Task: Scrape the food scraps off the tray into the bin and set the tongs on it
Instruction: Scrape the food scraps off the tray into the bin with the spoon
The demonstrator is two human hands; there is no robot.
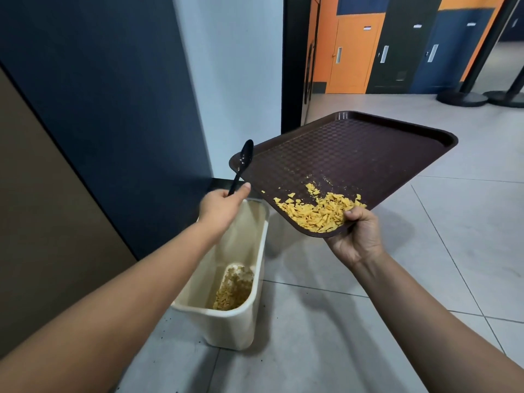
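The right hand (357,233) grips the near corner of the dark brown tray (354,154), thumb curled over the rim and touching the food scraps (320,212). The tray is tilted, near corner lowest, and the yellow flakes are heaped against that corner's rim. The left hand (224,207) pinches the handle of a black plastic spoon (241,165); its bowl points up at the tray's left corner, clear of the heap. No tongs are visible; the spoon appears to serve as the scraper. The cream bin (256,242) stands on the tiled floor (354,321) below and to the left, with flakes already at its bottom. Risk: the loaded corner seems to hang beyond the bin's right rim, so further tilt or a stroke toward the near edge would probably drop flakes on the floor. The thumb also blocks the corner where scraps would leave. A one-corner grip may let the tray twist under scraping pressure.
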